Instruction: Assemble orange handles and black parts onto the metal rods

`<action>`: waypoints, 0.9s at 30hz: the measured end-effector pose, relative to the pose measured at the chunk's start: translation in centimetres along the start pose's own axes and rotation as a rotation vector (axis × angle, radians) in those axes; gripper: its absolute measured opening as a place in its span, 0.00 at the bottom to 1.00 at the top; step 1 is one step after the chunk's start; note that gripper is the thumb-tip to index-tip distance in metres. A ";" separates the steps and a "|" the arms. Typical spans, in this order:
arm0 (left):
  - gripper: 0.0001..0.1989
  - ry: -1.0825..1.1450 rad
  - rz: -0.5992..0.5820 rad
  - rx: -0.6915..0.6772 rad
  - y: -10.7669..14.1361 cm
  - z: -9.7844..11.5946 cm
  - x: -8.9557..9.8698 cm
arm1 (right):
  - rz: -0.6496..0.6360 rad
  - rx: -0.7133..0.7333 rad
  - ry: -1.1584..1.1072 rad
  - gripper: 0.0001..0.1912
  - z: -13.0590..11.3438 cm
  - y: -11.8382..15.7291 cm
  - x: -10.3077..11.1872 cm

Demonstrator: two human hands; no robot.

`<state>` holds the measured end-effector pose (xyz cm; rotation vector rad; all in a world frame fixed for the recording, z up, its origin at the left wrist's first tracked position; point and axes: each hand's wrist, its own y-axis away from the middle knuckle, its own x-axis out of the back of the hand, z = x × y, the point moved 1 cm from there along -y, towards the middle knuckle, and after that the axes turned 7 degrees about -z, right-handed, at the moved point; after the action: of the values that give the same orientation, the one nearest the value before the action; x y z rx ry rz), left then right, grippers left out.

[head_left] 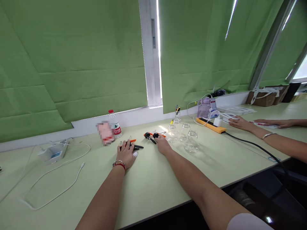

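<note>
My left hand lies spread, palm down, over several black pens and an orange item on the pale green table. To its right, my right hand touches one of two black-and-orange objects; its fingertips are partly hidden, and I cannot make out what they hold. A black pen lies beside these objects. Just right of my right hand stand several clear glass jars. Behind them, one jar holds pens with yellow and black parts.
A water bottle stands by a blurred pink item. White cables and a white socket box are at left. An orange power strip, a purple bottle and another person's hands are at right.
</note>
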<state>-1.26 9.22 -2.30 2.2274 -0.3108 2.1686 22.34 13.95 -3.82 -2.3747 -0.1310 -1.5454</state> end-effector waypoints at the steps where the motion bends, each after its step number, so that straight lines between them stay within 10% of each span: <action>1: 0.30 -0.002 0.000 0.003 -0.2 0.0 0.0 | 0.013 -0.008 -0.011 0.25 0.1 0.0 0.0; 9: 0.32 0.019 0.042 0.003 -1.0 0.2 -0.3 | 0.127 0.073 -0.012 0.31 -0.6 0.1 0.2; 17: 0.29 0.512 0.311 -0.096 1.3 0.8 2.0 | 0.086 0.647 0.211 0.23 -4.0 3.6 -0.1; 23: 0.37 1.260 -0.022 0.020 3.2 2.3 2.4 | 0.111 0.905 0.304 0.19 -5.0 7.0 0.8; 27: 0.42 1.333 -0.172 0.005 4.4 3.5 2.4 | 0.044 0.955 0.310 0.18 -5.4 7.9 1.5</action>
<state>1.59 4.04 -0.62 0.4007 -0.0416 2.8689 20.09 4.65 -2.06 -1.3763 -0.5881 -1.3624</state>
